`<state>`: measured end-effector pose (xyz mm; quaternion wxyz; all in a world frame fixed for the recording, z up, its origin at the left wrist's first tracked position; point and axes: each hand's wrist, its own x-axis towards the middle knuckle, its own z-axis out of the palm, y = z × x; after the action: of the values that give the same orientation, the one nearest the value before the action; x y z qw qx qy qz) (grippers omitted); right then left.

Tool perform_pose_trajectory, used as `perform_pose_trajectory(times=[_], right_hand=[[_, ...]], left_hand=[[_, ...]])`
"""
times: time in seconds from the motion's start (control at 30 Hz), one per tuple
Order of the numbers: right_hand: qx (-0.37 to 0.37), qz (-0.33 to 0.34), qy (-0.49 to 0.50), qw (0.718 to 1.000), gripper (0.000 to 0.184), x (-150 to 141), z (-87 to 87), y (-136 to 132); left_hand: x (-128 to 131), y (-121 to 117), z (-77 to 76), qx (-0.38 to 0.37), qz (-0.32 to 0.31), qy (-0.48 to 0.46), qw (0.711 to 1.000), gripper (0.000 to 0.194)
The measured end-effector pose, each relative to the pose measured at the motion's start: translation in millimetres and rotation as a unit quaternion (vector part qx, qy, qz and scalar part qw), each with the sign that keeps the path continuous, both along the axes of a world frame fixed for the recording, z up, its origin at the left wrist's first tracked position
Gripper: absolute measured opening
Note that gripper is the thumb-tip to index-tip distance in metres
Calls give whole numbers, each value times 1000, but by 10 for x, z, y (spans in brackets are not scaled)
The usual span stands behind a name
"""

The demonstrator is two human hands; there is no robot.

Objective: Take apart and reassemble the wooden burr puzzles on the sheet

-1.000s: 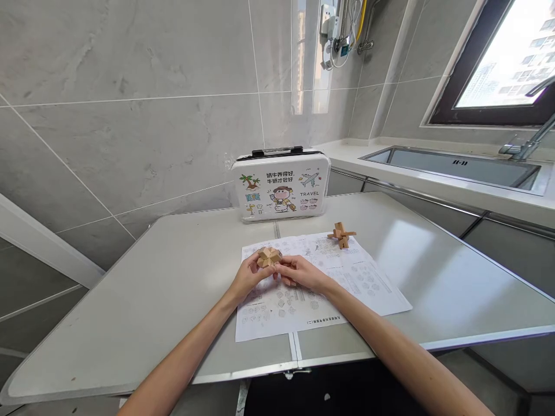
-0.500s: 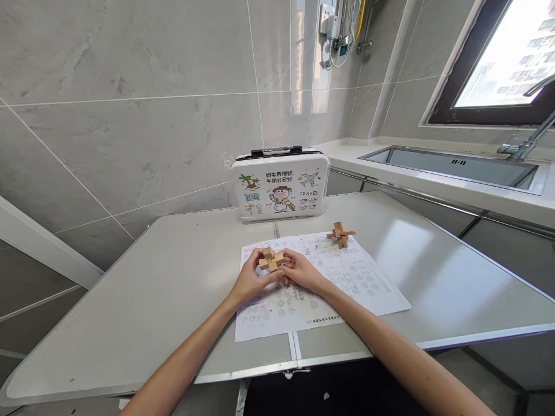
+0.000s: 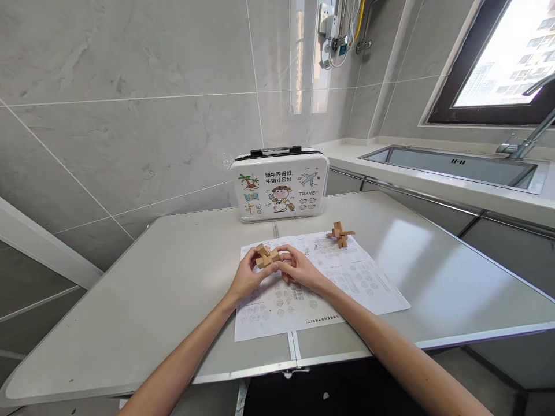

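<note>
"Two hands on my feed?"

"Yes. Left hand (image 3: 243,283) pinches the wooden block cluster (image 3: 267,260) over the printed sheet (image 3: 321,300). Looks light, stiff, perhaps smooth; I'd take opposite block ends."

"Right hand (image 3: 304,274)?"

"Thumb and forefinger pinching its right side. Fingers hide its underside from me; I can't read the sheet's small print."
</note>
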<state>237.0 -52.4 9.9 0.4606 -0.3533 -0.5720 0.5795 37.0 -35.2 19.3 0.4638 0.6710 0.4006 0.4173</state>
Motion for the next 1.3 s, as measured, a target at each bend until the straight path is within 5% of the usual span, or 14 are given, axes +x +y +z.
perform_pose_trajectory(times=[0.43,0.67,0.93,1.3], right_hand=[[82,-96,-104,987,36,-15,-149,78],[152,-202,-227,941,18,10,-203,104],[195,-198,-300,913,20,11,-339,126],[265,-115,-188,939,24,-34,-287,131]], left_hand=[[-20,49,14,-11,22,-51,998,52],[-23,75,-10,9,61,-14,998,57],[-9,62,-55,33,72,33,996,51],[-4,26,-27,63,9,55,996,49]])
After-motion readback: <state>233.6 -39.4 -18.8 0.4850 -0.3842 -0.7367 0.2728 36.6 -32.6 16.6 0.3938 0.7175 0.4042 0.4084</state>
